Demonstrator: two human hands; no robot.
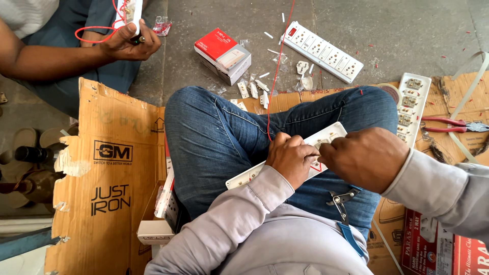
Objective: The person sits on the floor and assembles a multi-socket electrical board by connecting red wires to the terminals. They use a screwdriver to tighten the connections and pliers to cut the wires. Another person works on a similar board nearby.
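A long white socket strip (pixel 331 133) lies across my crossed legs in blue jeans. My left hand (pixel 291 159) grips its middle, and a thin red wire (pixel 276 76) runs up from under that hand toward the top of the view. My right hand (pixel 365 159) is closed over the strip just beside the left, fingertips pinching at a socket. A blue-handled wire stripper (pixel 345 214) rests on my lap below the hands.
Another person's hand (pixel 127 43) at top left holds a white part with a red wire loop. On the floor lie a red-and-white box (pixel 222 53), a second socket strip (pixel 323 51), an open strip back (pixel 411 104), red pliers (pixel 448 125), small white parts and cardboard sheets (pixel 109 168).
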